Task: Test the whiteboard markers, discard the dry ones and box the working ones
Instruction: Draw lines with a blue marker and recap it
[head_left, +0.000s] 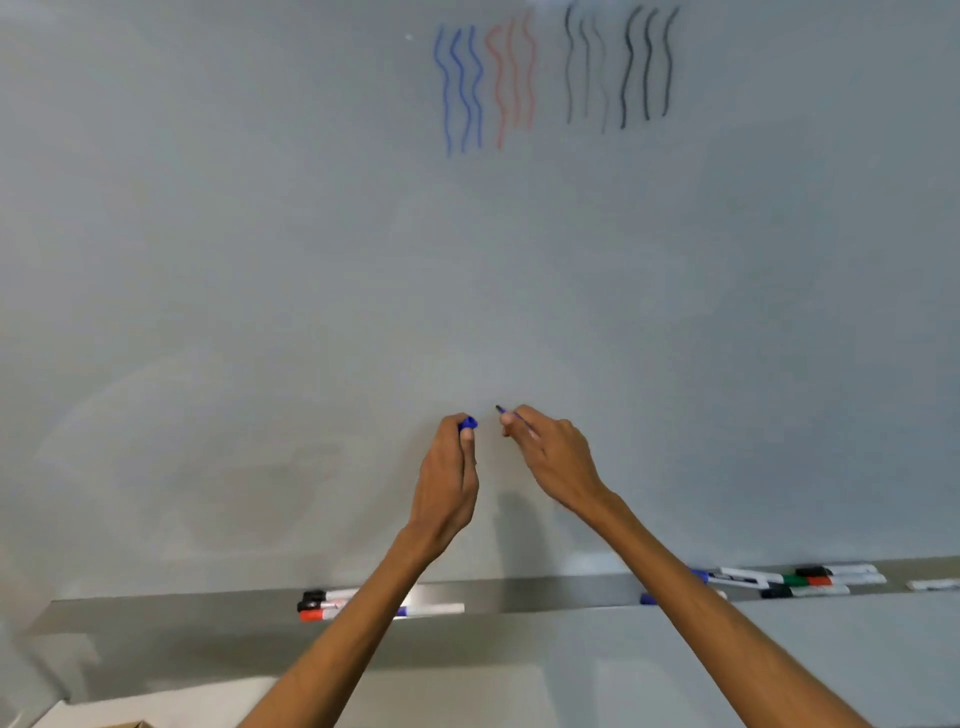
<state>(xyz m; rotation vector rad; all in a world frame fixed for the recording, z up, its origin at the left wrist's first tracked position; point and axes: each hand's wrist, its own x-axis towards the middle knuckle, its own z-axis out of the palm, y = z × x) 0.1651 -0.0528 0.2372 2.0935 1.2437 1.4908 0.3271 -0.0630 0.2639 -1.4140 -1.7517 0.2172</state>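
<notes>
In front of the whiteboard my left hand pinches a blue marker cap at its fingertips. Just to the right, my right hand grips an uncapped blue marker, whose dark tip points up and left toward the cap. The two are a small gap apart. Most of the marker's body is hidden in the hand. High on the board are wavy test lines: blue, faint red and black.
A metal tray ledge runs under the board. On its left lie black, red and blue markers. On its right lies a pile of several markers with blue, green, red and black caps. A cardboard corner shows bottom left.
</notes>
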